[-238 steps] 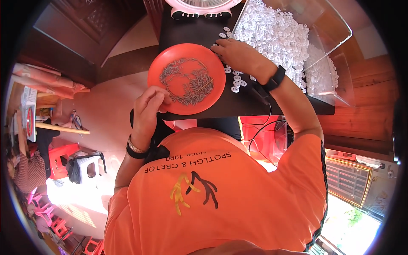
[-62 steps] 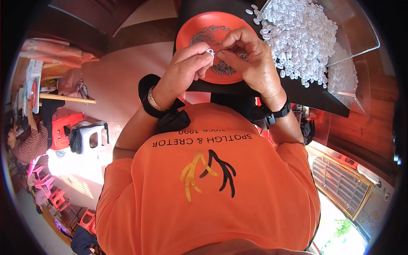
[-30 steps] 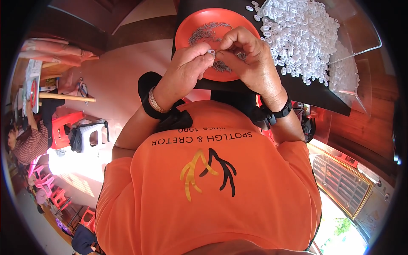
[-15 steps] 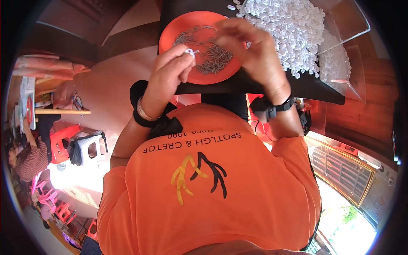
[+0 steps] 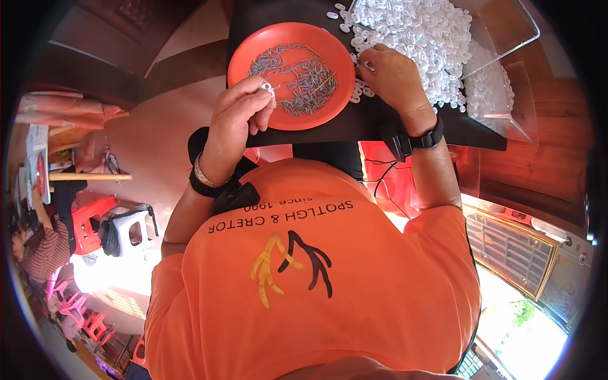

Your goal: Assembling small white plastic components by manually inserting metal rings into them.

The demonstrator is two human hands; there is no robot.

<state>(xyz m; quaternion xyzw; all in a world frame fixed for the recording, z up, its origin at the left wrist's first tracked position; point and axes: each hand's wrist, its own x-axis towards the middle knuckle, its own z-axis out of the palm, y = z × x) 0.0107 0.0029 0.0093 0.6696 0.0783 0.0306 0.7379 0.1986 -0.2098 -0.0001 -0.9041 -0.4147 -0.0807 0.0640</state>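
Observation:
Between the thumb and fingers of my left hand [image 5: 235, 114] is a small white plastic piece [image 5: 268, 89] with a thin metal screw sticking out of it. That hand hovers over the near left rim of a round red plate [image 5: 237, 73]. Many small grey screws [image 5: 304, 95] lie spread in the plate. My right hand [image 5: 398, 79] is right of the plate, at the edge of a heap of white oval plastic pieces [image 5: 418, 38]. Its thumb and fingertips are drawn together down at the loose pieces; what they hold, if anything, is hidden.
The plate and heap rest on a dark table [image 5: 380, 130]. A clear plastic container [image 5: 506, 60] stands on the right, with white pieces beside it. At far left, a person in a striped top [image 5: 47, 250] is near red and white stools [image 5: 130, 228].
My right hand has moved from above the plate's right side to the near edge of the white heap. My left hand still holds the white piece.

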